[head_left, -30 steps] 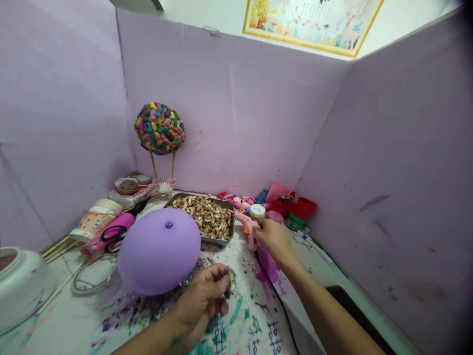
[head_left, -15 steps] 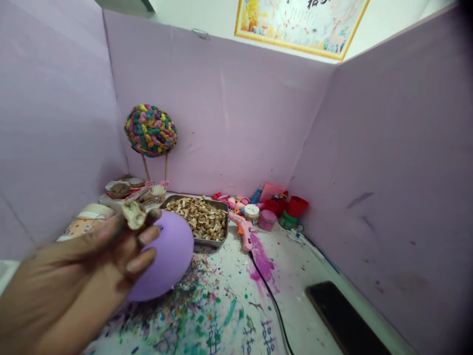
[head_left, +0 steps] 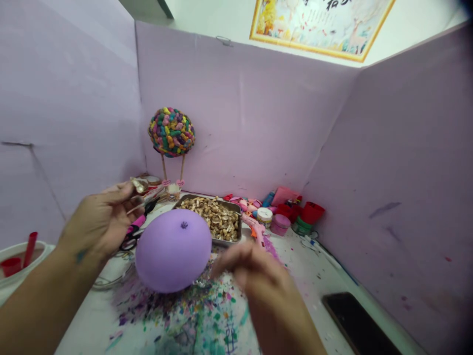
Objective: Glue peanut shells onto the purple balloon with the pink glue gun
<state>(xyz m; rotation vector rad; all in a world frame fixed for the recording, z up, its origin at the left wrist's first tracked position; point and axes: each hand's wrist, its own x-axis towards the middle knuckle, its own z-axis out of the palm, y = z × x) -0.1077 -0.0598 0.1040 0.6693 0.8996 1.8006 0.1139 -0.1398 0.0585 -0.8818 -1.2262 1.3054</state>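
My left hand (head_left: 107, 217) is raised at the left, pinching a half peanut shell (head_left: 139, 185) between thumb and fingertips. In front of it a purple balloon (head_left: 173, 256) rests on the paint-stained table (head_left: 177, 320), its knot facing up and toward me. My right hand (head_left: 260, 283) is over the table right of the balloon, smeared by motion, so its fingers cannot be made out well. Just beyond it lies a pink glue gun (head_left: 254, 228), partly hidden by that hand. Behind the balloon a metal tray (head_left: 227, 242) holds many peanut shells (head_left: 216, 214).
A ball of coloured shells (head_left: 172, 132) stands on sticks at the back left. Pink-handled scissors (head_left: 136, 224) lie by my left wrist. Paint pots (head_left: 280, 224) and red cups (head_left: 312, 213) stand back right. A phone (head_left: 358, 320) lies front right. Lilac panels (head_left: 240, 108) enclose the table.
My left hand has drawn back from in front of the balloon, still with the shell. My right hand has come into view near the glue gun. The view has turned left.
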